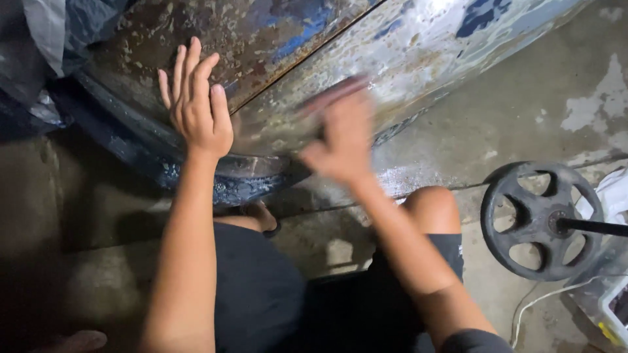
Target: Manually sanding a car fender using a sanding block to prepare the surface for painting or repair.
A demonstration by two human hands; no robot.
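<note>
A worn car body panel (pixel 405 46), with patchy grey, rust and blue paint, fills the top of the view. A seam (pixel 294 62) runs across it on a slant. My left hand (pixel 196 104) rests flat on the panel left of the seam's lower end, fingers straight, holding nothing. My right hand (pixel 340 134) is blurred with motion and pressed against the lower part of the panel. A thin dark sheet (pixel 330 93) shows under its fingertips. My bare knees and dark shorts (pixel 261 294) are just below the panel.
A black spoked wheel (pixel 538 221) on a dark rod lies on the concrete floor (pixel 536 98) at the right, next to a white cable (pixel 543 301) and a white bag (pixel 615 193). Dark blue plastic sheeting (pixel 39 59) hangs at the top left.
</note>
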